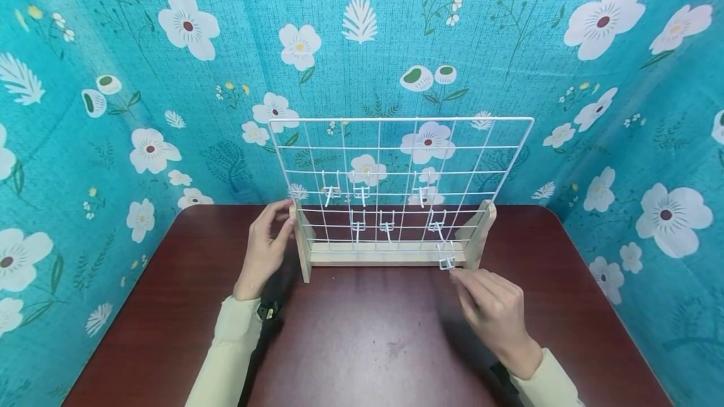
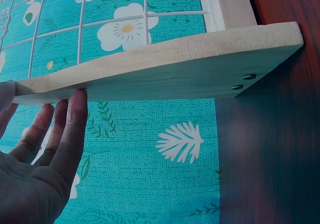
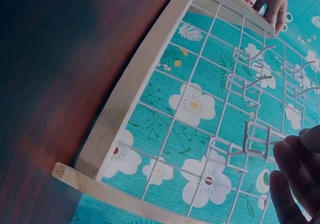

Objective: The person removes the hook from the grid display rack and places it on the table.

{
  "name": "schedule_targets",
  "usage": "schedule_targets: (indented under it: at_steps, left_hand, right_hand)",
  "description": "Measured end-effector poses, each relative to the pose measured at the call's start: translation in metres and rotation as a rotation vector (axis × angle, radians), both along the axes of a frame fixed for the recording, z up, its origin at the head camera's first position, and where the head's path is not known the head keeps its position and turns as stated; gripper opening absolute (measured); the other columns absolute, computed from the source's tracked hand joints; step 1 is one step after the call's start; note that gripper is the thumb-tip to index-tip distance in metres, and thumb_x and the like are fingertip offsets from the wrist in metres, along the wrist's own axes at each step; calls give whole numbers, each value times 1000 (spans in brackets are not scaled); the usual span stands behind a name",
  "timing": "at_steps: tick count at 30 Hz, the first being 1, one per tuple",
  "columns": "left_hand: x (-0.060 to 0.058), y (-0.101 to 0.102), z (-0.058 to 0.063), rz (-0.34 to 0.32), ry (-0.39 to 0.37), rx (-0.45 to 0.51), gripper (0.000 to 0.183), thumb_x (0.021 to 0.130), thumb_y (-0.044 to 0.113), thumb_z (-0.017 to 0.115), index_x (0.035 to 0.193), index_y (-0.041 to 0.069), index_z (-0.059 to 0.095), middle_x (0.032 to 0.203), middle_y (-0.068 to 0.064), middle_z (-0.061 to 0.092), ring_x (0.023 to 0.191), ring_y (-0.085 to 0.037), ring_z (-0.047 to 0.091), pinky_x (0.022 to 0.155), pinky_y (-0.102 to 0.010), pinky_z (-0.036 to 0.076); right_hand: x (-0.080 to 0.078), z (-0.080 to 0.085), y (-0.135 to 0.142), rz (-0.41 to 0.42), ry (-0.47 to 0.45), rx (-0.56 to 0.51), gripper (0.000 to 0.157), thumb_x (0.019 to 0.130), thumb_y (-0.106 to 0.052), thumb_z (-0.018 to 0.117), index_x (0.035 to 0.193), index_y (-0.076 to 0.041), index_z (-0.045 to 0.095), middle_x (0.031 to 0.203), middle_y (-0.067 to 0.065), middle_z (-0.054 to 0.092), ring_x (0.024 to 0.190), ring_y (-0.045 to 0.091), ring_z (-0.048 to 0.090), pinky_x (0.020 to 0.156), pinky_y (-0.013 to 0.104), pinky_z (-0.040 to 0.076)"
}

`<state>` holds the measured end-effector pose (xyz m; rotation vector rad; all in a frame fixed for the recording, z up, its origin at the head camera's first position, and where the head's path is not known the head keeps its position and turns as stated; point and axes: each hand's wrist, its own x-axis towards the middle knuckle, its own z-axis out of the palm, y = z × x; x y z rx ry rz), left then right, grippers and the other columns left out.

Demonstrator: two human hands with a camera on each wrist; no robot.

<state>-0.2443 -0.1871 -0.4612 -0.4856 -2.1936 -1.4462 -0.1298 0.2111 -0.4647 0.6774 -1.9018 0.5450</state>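
A white wire grid panel (image 1: 380,172) stands upright in a pale wooden stand (image 1: 390,257). My left hand (image 1: 268,244) holds the upper end of the stand's left upright (image 2: 150,73), its thumb by the front edge and fingertips on the outer face. Low at the grid's right side, my right hand (image 1: 493,306) pinches a white wire hook (image 3: 257,141) by its projecting prong. The hook's square frame (image 1: 447,262) faces the grid, close in front of the lower wires. Just beside it in the right wrist view is another hook (image 3: 225,154) on the grid.
Several matching hooks (image 1: 386,225) hang on the grid in two rows, with prongs pointing forward. The stand rests on a dark red-brown table (image 1: 362,331). Blue flowered cloth (image 1: 237,80) encloses the back and sides.
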Motion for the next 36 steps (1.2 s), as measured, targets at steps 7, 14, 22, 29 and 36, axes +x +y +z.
schedule_targets:
  at_steps: [7, 14, 22, 29, 36]
  left_hand:
    - [7, 5, 12, 7, 7, -12, 33, 100, -2, 64, 133, -6, 62, 123, -24, 69, 98, -12, 67, 66, -37, 65]
    - [17, 10, 26, -5, 21, -9, 31, 100, -4, 63, 130, -10, 62, 121, -24, 69, 97, -8, 66, 66, -43, 64]
    - [0, 2, 4, 21, -9, -13, 32, 102, -2, 62, 133, -2, 63, 125, -18, 70, 98, 3, 62, 68, -44, 65]
    - [2, 2, 4, 4, -19, 6, 32, 101, 0, 64, 133, -4, 63, 125, -20, 69, 99, -8, 66, 67, -30, 64]
    - [6, 4, 8, -3, -11, 9, 32, 101, 0, 64, 133, 0, 64, 123, -20, 69, 98, 3, 62, 68, -16, 59]
  right_hand:
    - [-1, -4, 3, -18, -41, 12, 32, 106, -23, 61, 92, -3, 81, 77, 7, 78, 60, 21, 68, 52, 39, 53]
    - [0, -6, 5, -29, -68, 16, 33, 107, -24, 59, 92, -3, 81, 76, 7, 77, 59, 19, 67, 50, 38, 52]
    - [-3, -8, 7, -15, -52, 22, 33, 107, -23, 59, 92, -3, 80, 76, 6, 77, 60, 19, 67, 52, 38, 53]
    - [-2, -11, 8, -21, -65, 32, 34, 107, -24, 59, 91, -4, 80, 77, 6, 77, 60, 19, 68, 52, 39, 53]
    - [-1, -18, 12, -35, -102, 46, 34, 107, -25, 58, 93, -4, 80, 77, 6, 77, 61, 18, 68, 51, 39, 53]
